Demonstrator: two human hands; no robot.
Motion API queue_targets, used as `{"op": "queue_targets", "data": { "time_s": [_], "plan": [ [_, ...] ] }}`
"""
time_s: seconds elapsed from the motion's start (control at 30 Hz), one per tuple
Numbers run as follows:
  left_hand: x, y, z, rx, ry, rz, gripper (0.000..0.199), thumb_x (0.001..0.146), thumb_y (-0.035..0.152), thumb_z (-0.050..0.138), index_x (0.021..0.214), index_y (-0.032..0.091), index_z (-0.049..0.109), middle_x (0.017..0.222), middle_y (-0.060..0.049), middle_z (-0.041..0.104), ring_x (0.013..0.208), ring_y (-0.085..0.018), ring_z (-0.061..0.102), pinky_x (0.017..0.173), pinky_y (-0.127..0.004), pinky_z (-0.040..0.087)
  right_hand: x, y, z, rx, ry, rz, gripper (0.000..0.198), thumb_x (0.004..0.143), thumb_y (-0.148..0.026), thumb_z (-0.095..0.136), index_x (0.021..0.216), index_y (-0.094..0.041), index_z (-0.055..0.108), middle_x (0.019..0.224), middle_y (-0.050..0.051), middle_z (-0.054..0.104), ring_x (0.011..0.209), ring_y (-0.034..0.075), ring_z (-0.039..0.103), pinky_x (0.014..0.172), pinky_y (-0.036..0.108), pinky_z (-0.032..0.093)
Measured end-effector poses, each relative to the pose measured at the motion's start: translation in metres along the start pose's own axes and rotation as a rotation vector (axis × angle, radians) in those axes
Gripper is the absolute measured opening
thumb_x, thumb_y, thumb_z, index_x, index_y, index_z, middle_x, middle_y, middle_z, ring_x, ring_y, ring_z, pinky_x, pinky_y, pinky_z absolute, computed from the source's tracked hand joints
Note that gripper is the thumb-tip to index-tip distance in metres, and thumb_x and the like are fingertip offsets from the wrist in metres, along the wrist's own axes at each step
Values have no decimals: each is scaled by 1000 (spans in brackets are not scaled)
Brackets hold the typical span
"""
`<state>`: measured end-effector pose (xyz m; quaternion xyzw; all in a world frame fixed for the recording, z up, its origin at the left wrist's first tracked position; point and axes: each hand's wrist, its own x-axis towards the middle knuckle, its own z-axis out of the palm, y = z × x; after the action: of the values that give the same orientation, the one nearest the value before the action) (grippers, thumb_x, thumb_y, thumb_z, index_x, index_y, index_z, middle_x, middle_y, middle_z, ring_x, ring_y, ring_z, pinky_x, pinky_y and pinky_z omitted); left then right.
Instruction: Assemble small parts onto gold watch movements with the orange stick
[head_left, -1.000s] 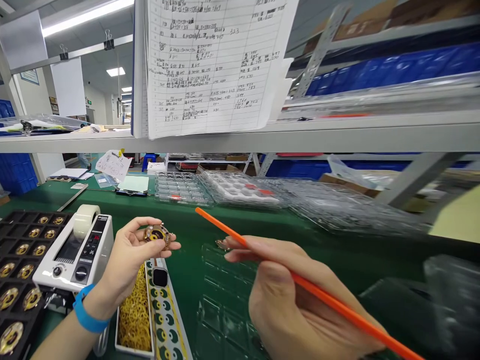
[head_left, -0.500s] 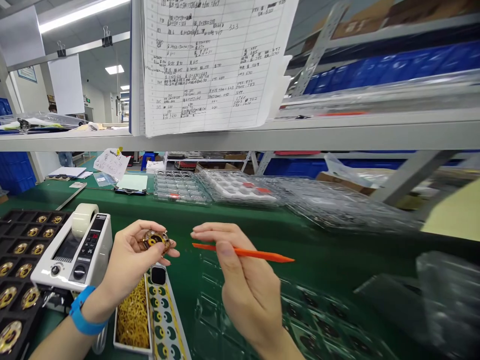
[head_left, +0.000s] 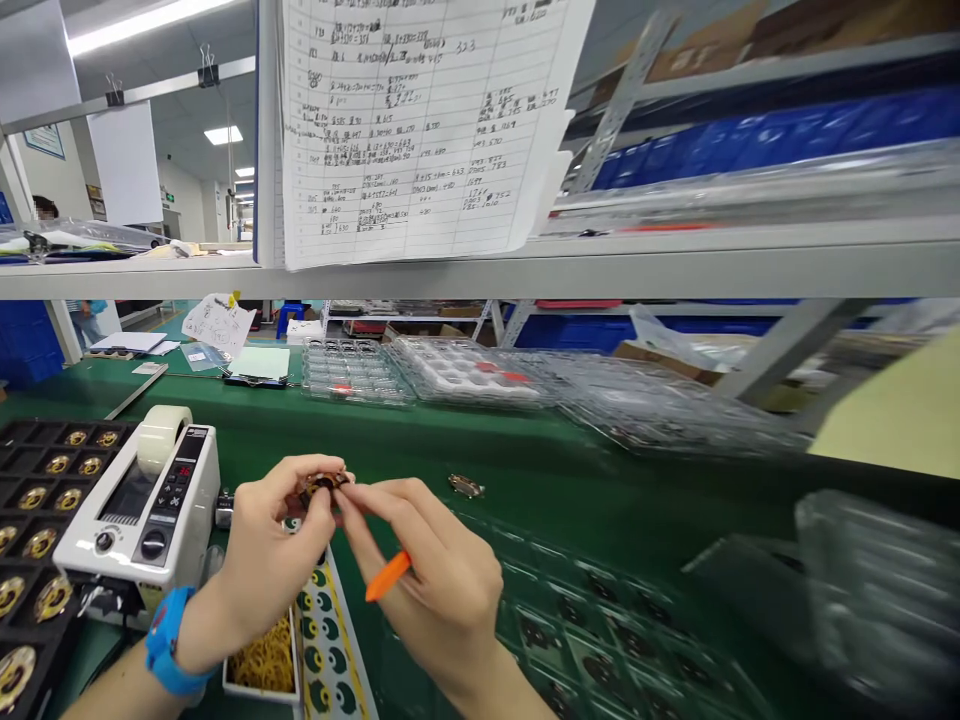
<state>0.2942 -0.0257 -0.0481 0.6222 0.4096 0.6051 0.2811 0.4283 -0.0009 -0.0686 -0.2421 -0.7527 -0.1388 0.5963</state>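
Note:
My left hand, with a blue band at the wrist, pinches a small round gold-and-black part between thumb and fingers. My right hand is at the part's right side, its thumb and fingertips meeting at the rim. A pointed orange plastic stick is tucked in the right hand, one end poking out toward the lower left. The fingers hide most of the part and the rest of the stick. Another small round part lies on the green mat beyond the right hand.
Left stands a white tape dispenser beside a black tray of round gold parts. Below my hands are a box of yellow strips and a sticker sheet. Clear trays line the back, under a shelf.
My right hand has moved left to the round part, and the orange stick has swung from level to slanting down. The part on the mat has come into view.

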Motion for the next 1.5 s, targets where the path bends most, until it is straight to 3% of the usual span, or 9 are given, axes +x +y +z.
{"op": "queue_targets", "data": {
  "time_s": [0.23,0.4,0.6,0.83,0.93,1.03,1.23,1.37,1.5],
  "plan": [
    [-7,-6,1,213,-140,158,37,92,14,45,125,13,61,115,-10,74,102,-19,71,84,-24,57,4,0,-3,76,-24,199,12,92,-7,58,90,-19,59,75,-1,60,63,9,56,54,19,43],
    [-6,-5,2,244,-185,129,39,93,16,43,126,11,61,119,-12,72,99,-22,72,85,-30,58,9,3,-5,236,-67,324,17,85,-8,54,71,-19,54,64,-3,52,53,8,43,48,21,33],
    [9,-10,-10,53,-83,-113,35,93,21,47,125,19,60,121,-8,71,115,-26,66,87,-34,60,17,9,-12,776,-256,653,23,78,-28,57,60,-19,48,55,-4,39,47,8,32,43,22,24],
    [18,-2,-19,-190,65,-99,27,94,23,51,120,19,57,115,-8,71,109,-21,69,95,-36,58,2,19,16,824,-586,872,28,80,-39,49,62,-20,42,58,-4,35,54,10,31,50,23,28],
    [18,-2,-19,-182,36,-87,28,94,21,50,121,19,57,119,-9,70,110,-20,68,96,-36,57,1,19,20,813,-572,879,25,82,-42,52,72,-19,48,65,-3,41,59,11,35,53,23,32],
    [14,-6,-17,-112,-38,-52,30,96,20,48,124,22,57,122,-7,70,113,-20,67,98,-34,55,5,17,12,745,-451,852,27,85,-46,52,87,-19,53,70,-1,47,62,12,41,55,23,37],
    [5,-13,-8,25,-97,0,31,97,21,46,125,26,60,127,-3,68,119,-19,63,99,-30,51,5,5,2,488,-368,576,27,97,-29,44,72,-20,46,61,-4,45,51,10,39,48,21,33],
    [5,-8,-3,-166,-57,-191,28,94,22,52,120,21,61,121,-6,71,115,-21,65,99,-33,50,-3,-6,10,212,-327,163,21,98,-13,40,83,-16,55,71,2,60,59,13,54,54,24,40],
    [7,-2,-1,-428,-130,-405,29,89,21,59,118,19,62,109,-6,76,110,-22,69,97,-33,53,-16,-1,4,128,-478,39,22,101,-17,39,96,-15,60,85,7,68,77,16,64,65,25,47]
  ]
}}
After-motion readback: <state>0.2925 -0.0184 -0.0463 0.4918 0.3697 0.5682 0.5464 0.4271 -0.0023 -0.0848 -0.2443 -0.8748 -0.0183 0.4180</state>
